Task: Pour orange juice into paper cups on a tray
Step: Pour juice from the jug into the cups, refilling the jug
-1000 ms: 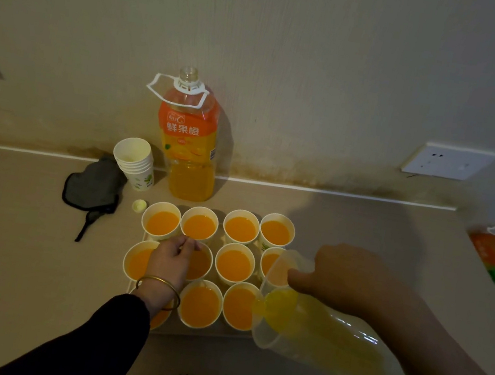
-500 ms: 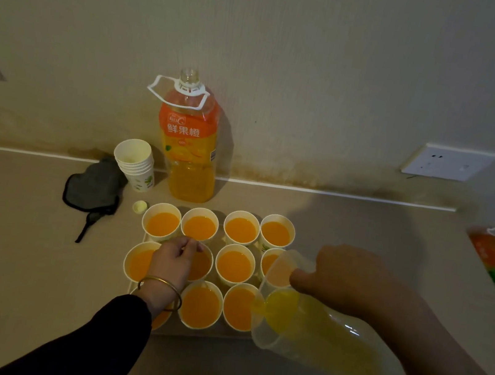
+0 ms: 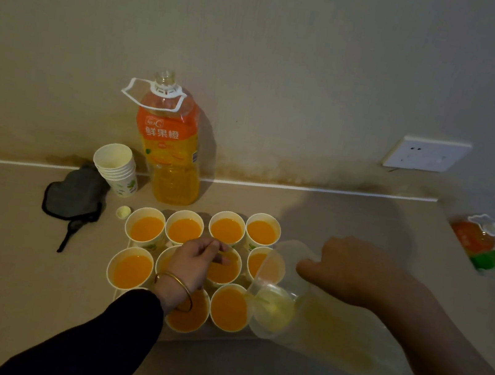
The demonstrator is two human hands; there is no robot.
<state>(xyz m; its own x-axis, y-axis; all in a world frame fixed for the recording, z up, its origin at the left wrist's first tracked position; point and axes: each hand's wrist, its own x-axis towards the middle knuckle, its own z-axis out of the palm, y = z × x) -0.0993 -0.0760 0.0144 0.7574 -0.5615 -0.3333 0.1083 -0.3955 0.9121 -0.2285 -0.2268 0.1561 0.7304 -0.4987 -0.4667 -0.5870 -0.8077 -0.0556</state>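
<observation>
Fingers (image 3: pixel 213 248) of my left hand (image 3: pixel 192 263) are curled narrow and pinch the rim of the mid cup (image 3: pixel 226 273). My right hand (image 3: pixel 356 272) grips the jug (image 3: pixel 314 327); its fingers are hidden behind the hand, only the thumb shows, so I cannot tell how they lie.

The tray (image 3: pixel 216 338) sits just in front of the bottle (image 3: pixel 169 149), packed with cups touching rim to rim. The jug hangs tipped, in front and right of the bottle, with its spout over the front cup (image 3: pixel 228 309). Pale juice pools at the lip. A thin thread may be running into the cup, but it is too faint to be sure.

My read: this is a top-up, and the task is nearly done, since every cup in view looks about full. To do it well, I would pour slowly at a low tilt with the spout close over the rim, and level the jug before the juice reaches the brim. The left hand should only steady its cup, not squeeze, because paper buckles.

My left wrist and bangle (image 3: pixel 173 289) cover part of the near row, so some fill levels are hidden. That arm also crowds the spout's path.

- Spare stack (image 3: pixel 116 166): just left of the bottle.
- Cap (image 3: pixel 124 211): front-left of the bottle.
- Dark cloth (image 3: pixel 76 196): further left of the bottle.
- Socket (image 3: pixel 426 154): on the wall, well right of the bottle.
- Small bottle (image 3: pixel 475 236): far right of the bottle.
</observation>
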